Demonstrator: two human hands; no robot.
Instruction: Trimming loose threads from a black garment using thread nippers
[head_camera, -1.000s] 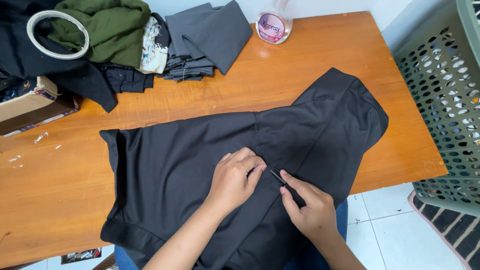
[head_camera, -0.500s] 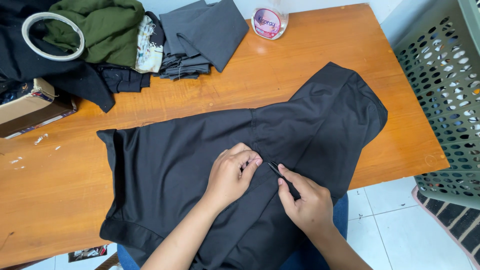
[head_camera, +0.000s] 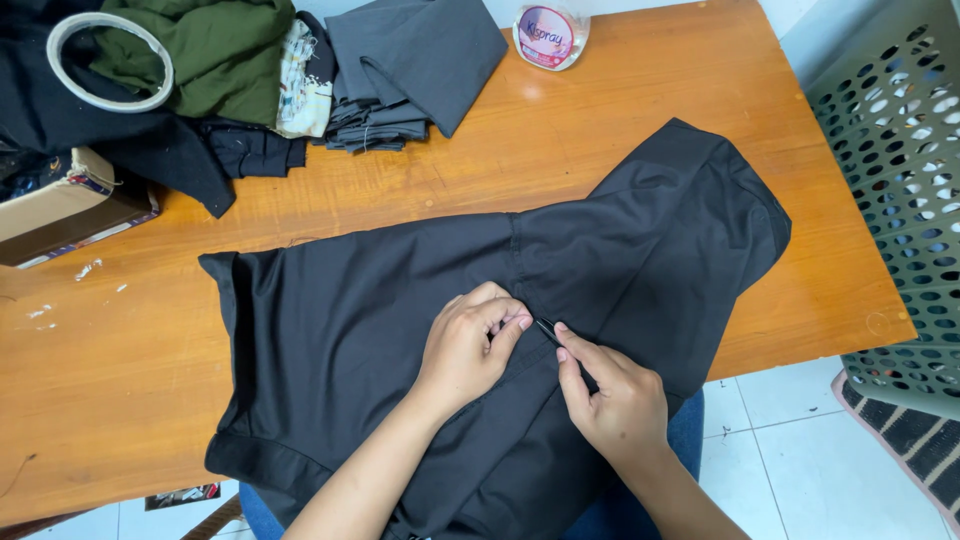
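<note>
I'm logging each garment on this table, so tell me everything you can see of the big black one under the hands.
The black garment is plain, smooth woven-looking cloth, spread flat on the wooden table, its near edge hanging over the front. A seam runs down the middle; hems show at its left side. The left hand pinches the cloth at the seam, and the right hand holds a small dark tool to it.

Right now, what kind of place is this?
Probably a home sewing or mending spot: a black garment spread on a wooden table, piled folded clothes, and a plastic laundry basket beside it on tiled floor.
</note>
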